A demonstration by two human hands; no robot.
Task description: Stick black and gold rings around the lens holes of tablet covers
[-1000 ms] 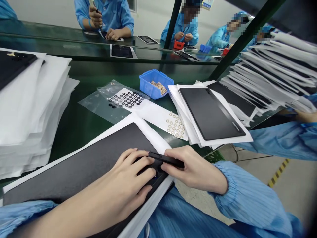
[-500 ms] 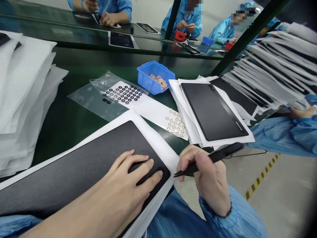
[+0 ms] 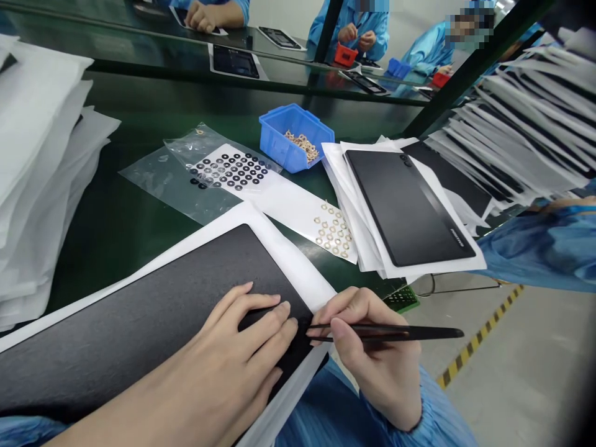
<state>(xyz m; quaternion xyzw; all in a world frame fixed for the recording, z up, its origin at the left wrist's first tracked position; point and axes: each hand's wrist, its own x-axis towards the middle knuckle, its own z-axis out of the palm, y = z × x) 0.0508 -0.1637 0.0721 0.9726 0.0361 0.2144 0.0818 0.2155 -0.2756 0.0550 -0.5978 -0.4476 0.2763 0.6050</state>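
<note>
We look from one camera worn on our head, facing forward and down at close range over our hands [image 3: 242, 347]. The view takes in the surface [image 3: 116, 242] around and beyond the hands, co-workers [image 3: 382, 28] farther off, and the floor [image 3: 521, 354] to the hands' right.

Even light, reflections on the green ledge [image 3: 149, 47], right-edge paper stack [image 3: 516, 127] stretched, lower-right corner dark.

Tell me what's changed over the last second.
The right hand, still holding the black tweezers, has moved them rightward, from over the dark panel beside the left hand to the panel's right-hand corner, tips now pointing left. The left hand stays on the panel; the blue bin and ring sheet stay put.
</note>
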